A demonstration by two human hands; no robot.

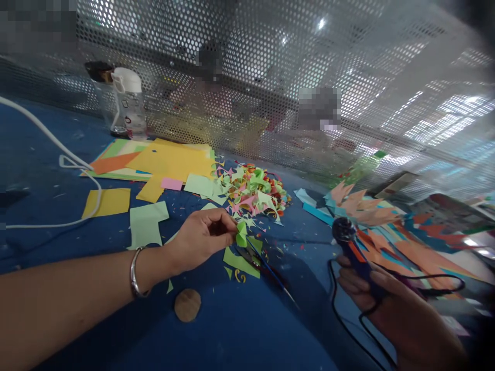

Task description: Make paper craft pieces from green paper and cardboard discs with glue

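Note:
My left hand (204, 234) pinches a small folded light-green paper piece (242, 233) between thumb and fingertips, above the blue table. In my right hand (371, 288) is a corded dark-blue handheld tool (359, 263) with an orange stripe and a round black head. That head points up and away from the paper; the tool's exact kind is unclear. Below the paper piece, scissors (251, 257) and a thin blue stick (270, 269) lie over a green paper sheet (243, 265). Just behind my left hand rises a heap of colourful cut paper shapes (257, 188).
Yellow paper sheets (181, 159) are stacked at the back left, near a white-lidded bottle (133, 105). A white cable (42, 126) crosses the left side. A brown disc (187, 305) lies in front. Orange paper cutouts (386, 237) lie right. Behind a perforated screen (266, 56) sit people.

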